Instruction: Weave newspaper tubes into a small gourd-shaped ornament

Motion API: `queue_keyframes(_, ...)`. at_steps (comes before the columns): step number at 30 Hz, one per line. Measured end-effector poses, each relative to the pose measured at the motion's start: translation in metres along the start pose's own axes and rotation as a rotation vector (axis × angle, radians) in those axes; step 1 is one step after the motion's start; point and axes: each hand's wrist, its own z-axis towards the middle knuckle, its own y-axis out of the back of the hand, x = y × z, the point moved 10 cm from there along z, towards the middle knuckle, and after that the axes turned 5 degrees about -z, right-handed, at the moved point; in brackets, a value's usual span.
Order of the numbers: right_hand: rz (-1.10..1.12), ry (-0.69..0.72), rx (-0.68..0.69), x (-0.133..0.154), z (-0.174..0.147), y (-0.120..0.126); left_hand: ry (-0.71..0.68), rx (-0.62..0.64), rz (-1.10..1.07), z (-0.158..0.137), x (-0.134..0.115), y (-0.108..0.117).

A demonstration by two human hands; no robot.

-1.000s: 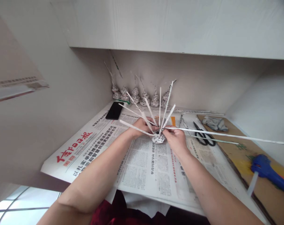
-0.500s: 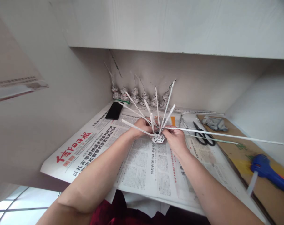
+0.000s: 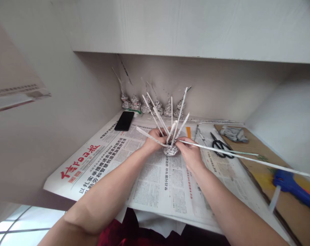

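A small woven paper basket [image 3: 171, 150], made of rolled newspaper strips, is held between my hands just above the newspaper. Several upright paper sticks [image 3: 180, 108] fan out from its rim. My left hand [image 3: 155, 140] is closed around its left side, with some fingers hidden behind the sticks. On the right side, my right hand [image 3: 190, 150] pinches the rim and a long paper strip [image 3: 237, 154], which runs off to the right. The fingertips of both hands are partly covered by the weaving.
Newspaper [image 3: 103, 160] covers the table. Several finished gourd-shaped weavings [image 3: 146, 105] line the back wall. A black phone [image 3: 124, 121] lies at left; black scissors [image 3: 221, 147], cardboard [image 3: 249, 150], a crumpled cloth [image 3: 234, 133] and a blue glue gun [image 3: 295, 191] are at right. A shelf panel [image 3: 196, 30] overhangs.
The sticks on the left have swung more upright and closer together. The long strip's far end has dropped lower on the right. Both hands keep their hold on the basket.
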Motion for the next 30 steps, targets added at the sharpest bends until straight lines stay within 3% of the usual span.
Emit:
queue_keyframes(5,0.067,-0.008,-0.023,0.000,-0.005,-0.002,-0.020,-0.057,0.022,0.001,-0.002,0.007)
queue_keyframes(11,0.111,-0.032,0.009,-0.003,-0.006,-0.006,-0.042,0.019,0.150,0.003,-0.001,0.003)
queue_keyframes(19,0.027,-0.028,-0.088,-0.011,-0.003,0.006,-0.039,0.074,-0.137,0.002,-0.002,-0.009)
queue_keyframes(30,0.018,-0.101,-0.083,-0.015,-0.005,0.004,0.067,0.105,-0.069,-0.004,-0.002,-0.009)
